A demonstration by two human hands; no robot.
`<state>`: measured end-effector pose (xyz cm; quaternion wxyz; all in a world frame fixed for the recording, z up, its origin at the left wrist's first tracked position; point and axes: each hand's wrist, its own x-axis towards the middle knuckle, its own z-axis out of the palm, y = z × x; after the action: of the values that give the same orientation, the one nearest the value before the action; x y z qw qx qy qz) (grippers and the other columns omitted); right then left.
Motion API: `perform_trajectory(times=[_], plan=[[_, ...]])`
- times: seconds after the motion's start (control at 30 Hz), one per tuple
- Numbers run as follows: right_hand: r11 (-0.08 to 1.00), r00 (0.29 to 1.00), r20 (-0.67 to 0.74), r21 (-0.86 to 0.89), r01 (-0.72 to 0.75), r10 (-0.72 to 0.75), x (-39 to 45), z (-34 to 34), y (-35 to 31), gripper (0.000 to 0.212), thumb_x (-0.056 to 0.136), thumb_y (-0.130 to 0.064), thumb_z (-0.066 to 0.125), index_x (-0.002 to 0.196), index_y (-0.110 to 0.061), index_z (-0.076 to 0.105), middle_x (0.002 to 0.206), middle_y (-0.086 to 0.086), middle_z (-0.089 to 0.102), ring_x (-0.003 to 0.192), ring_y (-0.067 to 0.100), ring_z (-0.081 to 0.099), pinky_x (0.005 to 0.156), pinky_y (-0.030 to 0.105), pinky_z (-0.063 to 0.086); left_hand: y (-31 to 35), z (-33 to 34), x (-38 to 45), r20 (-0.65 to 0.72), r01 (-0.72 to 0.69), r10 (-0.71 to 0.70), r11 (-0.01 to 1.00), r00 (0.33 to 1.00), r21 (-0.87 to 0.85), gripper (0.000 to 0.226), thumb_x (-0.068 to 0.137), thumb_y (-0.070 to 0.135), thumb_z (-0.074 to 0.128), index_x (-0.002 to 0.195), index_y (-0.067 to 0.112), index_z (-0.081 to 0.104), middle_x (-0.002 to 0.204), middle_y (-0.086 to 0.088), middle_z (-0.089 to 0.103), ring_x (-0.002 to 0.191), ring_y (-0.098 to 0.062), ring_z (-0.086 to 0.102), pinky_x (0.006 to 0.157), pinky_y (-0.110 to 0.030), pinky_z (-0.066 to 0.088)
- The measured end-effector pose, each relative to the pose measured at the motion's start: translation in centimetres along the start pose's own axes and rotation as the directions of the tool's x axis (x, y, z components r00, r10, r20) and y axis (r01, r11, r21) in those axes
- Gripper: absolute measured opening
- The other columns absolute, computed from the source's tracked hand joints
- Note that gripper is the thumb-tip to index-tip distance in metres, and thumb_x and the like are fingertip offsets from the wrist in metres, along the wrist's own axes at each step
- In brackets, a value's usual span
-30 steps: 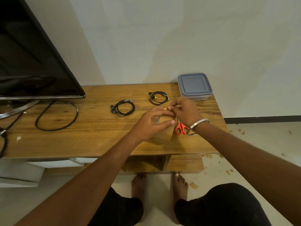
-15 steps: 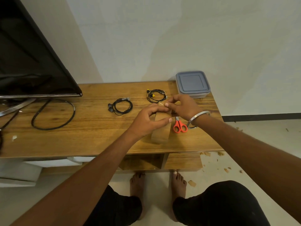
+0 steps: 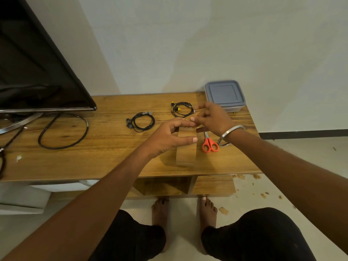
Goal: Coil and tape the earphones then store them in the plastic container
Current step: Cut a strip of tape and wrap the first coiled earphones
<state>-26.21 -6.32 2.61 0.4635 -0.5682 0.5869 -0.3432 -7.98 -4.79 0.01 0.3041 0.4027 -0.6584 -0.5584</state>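
A brown tape roll (image 3: 186,147) stands on edge on the wooden table (image 3: 105,159). My left hand (image 3: 169,136) grips its top. My right hand (image 3: 212,117) pinches the loose tape end just past the roll, a short strip stretched between them. Two coiled black earphones lie beyond: one with grey ends (image 3: 141,121), one with yellow tips (image 3: 181,109) right by my right fingers. The plastic container (image 3: 225,95) with a grey lid on sits shut at the table's far right corner.
Orange-handled scissors (image 3: 210,143) lie right of the roll, under my right wrist. A TV (image 3: 33,68) stands at the left with a black cable loop (image 3: 62,132) in front. Debris litters the floor at the right.
My right hand has drawn the tape end away from the roll, up and to the right. My left hand stays on the roll. The view shifted slightly.
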Motion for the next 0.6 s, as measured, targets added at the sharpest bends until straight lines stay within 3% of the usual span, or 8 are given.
perform_trajectory(times=[0.1,0.17,0.23,0.3,0.33,0.43,0.5,0.6], plan=[[0.998,0.993,-0.105,-0.044,-0.053,0.048,0.0,-0.4,0.8,0.022,0.091,-0.019,0.061,0.109,-0.008,0.056,0.094,0.010,0.064,0.077,0.019,0.068,0.065,0.031,0.060,0.3,-0.1,-0.2,0.015,0.012,-0.012,1.000,1.000,-0.010,0.047,0.076,0.015,0.081,0.121,0.017,0.067,0.123,0.004,0.063,0.115,-0.007,0.060,0.101,-0.028,0.048],[0.961,0.974,-0.214,-0.246,-0.126,0.073,-0.2,-0.8,2.0,0.016,0.093,-0.023,0.056,0.101,-0.009,0.059,0.093,0.009,0.066,0.080,0.022,0.067,0.071,0.035,0.058,0.5,-0.1,-0.2,0.023,0.034,-0.033,0.999,0.999,-0.026,0.047,0.076,0.016,0.081,0.121,0.020,0.068,0.125,0.006,0.062,0.117,-0.006,0.059,0.105,-0.031,0.047],[0.848,0.954,-0.270,-0.468,-0.247,0.129,-0.7,-1.3,3.5,0.019,0.092,-0.020,0.052,0.089,-0.004,0.063,0.089,0.013,0.066,0.078,0.025,0.061,0.069,0.034,0.051,0.3,-0.1,-0.1,0.028,0.051,-0.050,0.998,0.998,-0.032,0.048,0.075,0.019,0.083,0.120,0.025,0.068,0.127,0.010,0.062,0.121,-0.006,0.056,0.110,-0.037,0.041],[0.713,0.936,-0.265,-0.608,-0.349,0.232,-1.7,-1.2,4.7,0.023,0.090,-0.020,0.054,0.073,-0.005,0.057,0.089,0.016,0.061,0.076,0.027,0.055,0.061,0.029,0.042,0.2,-0.1,0.0,0.025,0.063,-0.062,0.997,0.998,-0.039,0.049,0.075,0.020,0.083,0.121,0.025,0.067,0.129,0.012,0.061,0.124,-0.002,0.053,0.111,-0.029,0.036],[0.676,0.926,-0.261,-0.633,-0.378,0.274,-2.0,-1.0,5.3,0.024,0.088,-0.025,0.057,0.074,-0.006,0.055,0.093,0.017,0.058,0.080,0.028,0.055,0.061,0.029,0.043,0.1,0.0,0.0,0.022,0.067,-0.066,0.997,0.998,-0.037,0.050,0.075,0.018,0.082,0.122,0.024,0.067,0.130,0.012,0.061,0.125,0.001,0.052,0.108,-0.020,0.034],[0.648,0.920,-0.279,-0.653,-0.392,0.275,-2.5,-0.2,6.1,0.042,0.086,-0.039,0.061,0.106,-0.003,0.056,0.117,0.020,0.051,0.104,0.034,0.055,0.085,0.038,0.046,0.2,0.0,0.0,0.021,0.062,-0.061,0.998,0.998,-0.025,0.051,0.076,0.015,0.081,0.124,0.022,0.066,0.132,0.011,0.060,0.123,0.008,0.049,0.095,-0.001,0.033],[0.617,0.922,-0.292,-0.686,-0.387,0.254,-2.7,0.2,5.8,0.048,0.088,-0.042,0.057,0.115,-0.003,0.053,0.122,0.019,0.049,0.110,0.032,0.052,0.091,0.038,0.044,0.4,0.0,0.0,0.017,0.072,-0.071,0.997,0.997,-0.038,0.052,0.074,0.016,0.082,0.123,0.023,0.066,0.133,0.010,0.059,0.125,0.005,0.049,0.103,-0.008,0.033],[0.573,0.918,-0.306,-0.717,-0.396,0.251,-2.8,0.7,5.2,0.056,0.089,-0.048,0.056,0.121,-0.003,0.049,0.124,0.016,0.048,0.113,0.029,0.051,0.091,0.036,0.043,0.5,0.2,0.0,-0.007,0.082,-0.082,0.995,0.997,-0.050,0.057,0.068,0.024,0.086,0.122,0.026,0.067,0.132,0.011,0.059,0.128,-0.005,0.050,0.117,-0.034,0.032]])
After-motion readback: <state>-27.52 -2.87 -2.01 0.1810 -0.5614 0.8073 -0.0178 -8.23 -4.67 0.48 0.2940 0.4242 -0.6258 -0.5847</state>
